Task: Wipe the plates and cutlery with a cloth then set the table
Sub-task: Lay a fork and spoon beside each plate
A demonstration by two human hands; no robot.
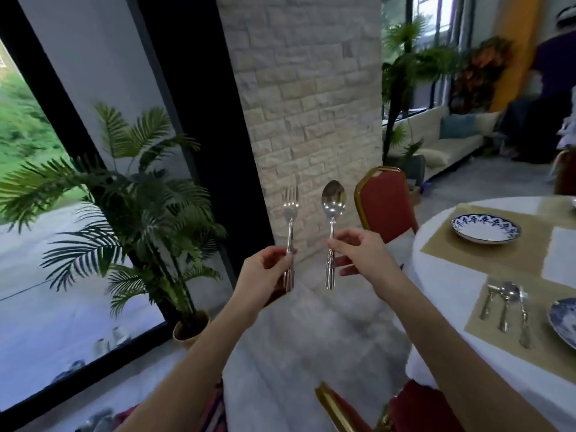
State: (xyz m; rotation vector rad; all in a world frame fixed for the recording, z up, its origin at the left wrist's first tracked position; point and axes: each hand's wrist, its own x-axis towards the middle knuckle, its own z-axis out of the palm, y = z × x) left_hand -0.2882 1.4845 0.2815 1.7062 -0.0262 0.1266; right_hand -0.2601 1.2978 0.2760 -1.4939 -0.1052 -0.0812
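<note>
1. The left hand (268,266) pinched a fork (290,213) low on its handle between thumb and curled fingers, tines up. The right hand (361,254) pinched a spoon (333,201) at mid-handle with thumb and fingertips, bowl up, its other fingers loosely spread
2. Both pieces were held upright in the air, side by side but apart. They were off the left edge of the surface (452,275) and in front of a stone-clad pillar (311,104)
3. The task looked well along. A near placemat (486,335) already carried a laid cutlery set (506,307) of three pieces in a row, with a near plate (564,319) just beside it
4. A far plate (486,229) sat on its own far placemat (467,254) with no cutlery visible next to it. That place seemed unfinished, and the held fork and spoon probably belonged there
5. No wiping cloth showed in either hand, so I could not tell whether these two pieces had been wiped
6. The fork and spoon were polished metal with bright glare, slim patterned handles and a smooth oval spoon bowl, so they would likely be slippery in a light pinch
7. The plates were glazed white with a blue floral rim, shallow and round
8. The placemats were coarse, woven and straw-gold, lying flat on a smooth white tablecloth (436,310) that draped over the round surface
9. A chair (383,204) with red upholstery and a gold frame stood at the far edge
</note>
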